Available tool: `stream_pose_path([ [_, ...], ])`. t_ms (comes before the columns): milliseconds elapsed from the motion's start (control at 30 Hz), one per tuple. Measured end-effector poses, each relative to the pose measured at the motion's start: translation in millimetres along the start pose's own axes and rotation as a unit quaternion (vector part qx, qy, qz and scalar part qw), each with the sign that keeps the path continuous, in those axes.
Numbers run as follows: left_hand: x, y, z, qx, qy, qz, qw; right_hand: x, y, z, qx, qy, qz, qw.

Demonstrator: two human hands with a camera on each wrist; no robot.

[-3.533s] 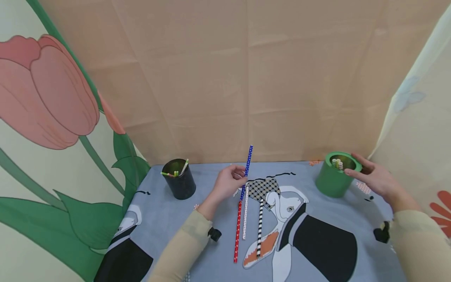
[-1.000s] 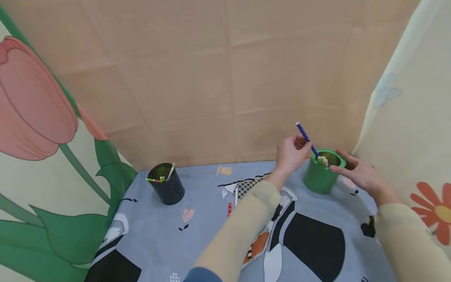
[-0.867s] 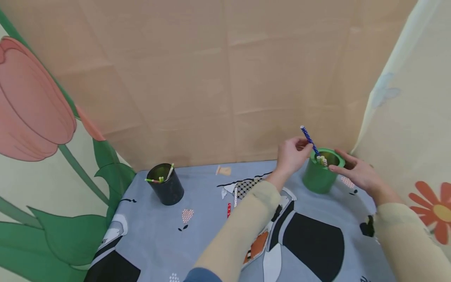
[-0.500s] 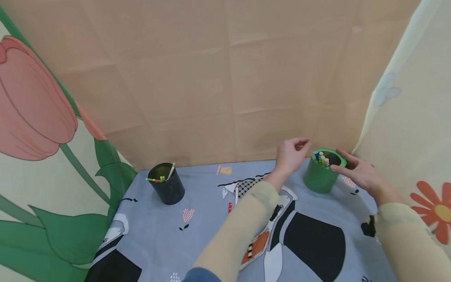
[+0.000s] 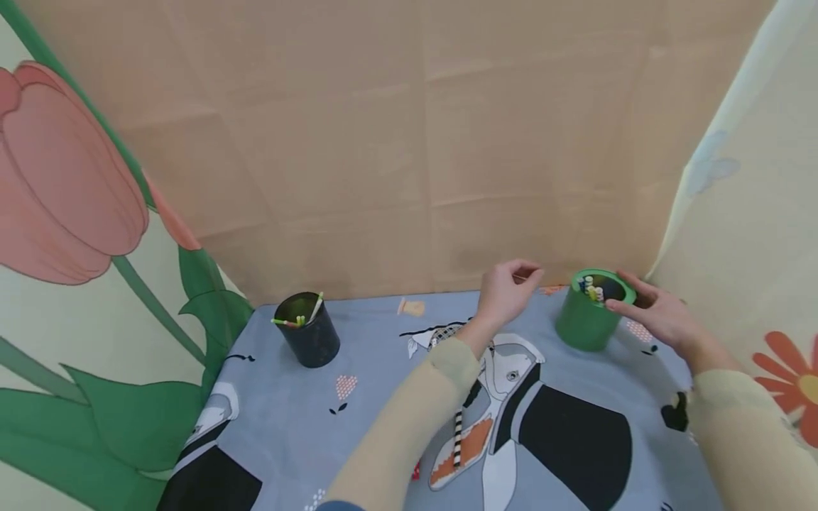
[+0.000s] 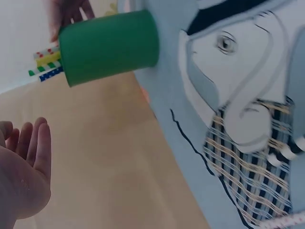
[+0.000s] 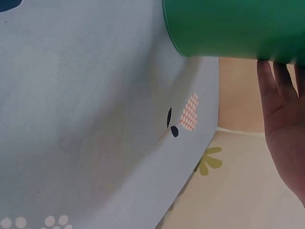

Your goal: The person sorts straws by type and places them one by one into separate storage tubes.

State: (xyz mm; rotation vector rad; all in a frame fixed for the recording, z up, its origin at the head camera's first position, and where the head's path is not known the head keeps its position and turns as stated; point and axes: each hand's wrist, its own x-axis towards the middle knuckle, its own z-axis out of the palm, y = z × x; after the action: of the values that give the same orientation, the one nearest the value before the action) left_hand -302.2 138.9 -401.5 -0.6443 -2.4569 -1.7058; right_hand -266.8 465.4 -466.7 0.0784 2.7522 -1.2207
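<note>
A green cup stands upright at the back right, holding several patterned paper straws. My right hand grips its right side, thumb at the rim and fingers behind. In the left wrist view, a blue dotted straw pokes out beside striped and spotted ones. My left hand hovers left of the cup, fingers loosely bent around nothing. Below it on the cloth lie a black-and-white striped straw and a red straw, mostly hidden by the left sleeve. A pink-dotted white straw shows in the left wrist view.
A black cup with a few short-looking straws in it stands at the back left. The blue printed tablecloth ends at a tan backdrop. A pale flowered sheet hangs along the right side.
My left hand carried the blue dotted straw right and let it drop into the green cup. Since then it has drawn back a little leftward. The right hand has stayed on the cup.
</note>
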Motion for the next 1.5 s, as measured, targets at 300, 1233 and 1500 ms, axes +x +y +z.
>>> stream_pose_path([
  [300,-25.0,-33.2,-41.2,-0.005,-0.052,-0.006,0.9986,2.1,3.4,-6.7,-0.015,-0.003,0.002,1.000],
  [1233,-152.3,-143.6,-139.2,0.109,-0.056,-0.197,0.9726,7.8,8.8,-9.7,-0.029,-0.018,0.003,0.999],
  [1500,-162.8,-139.0,-143.4,0.100,-0.067,-0.264,0.9569,7.4,11.3,-9.6,-0.024,-0.014,0.007,1.000],
])
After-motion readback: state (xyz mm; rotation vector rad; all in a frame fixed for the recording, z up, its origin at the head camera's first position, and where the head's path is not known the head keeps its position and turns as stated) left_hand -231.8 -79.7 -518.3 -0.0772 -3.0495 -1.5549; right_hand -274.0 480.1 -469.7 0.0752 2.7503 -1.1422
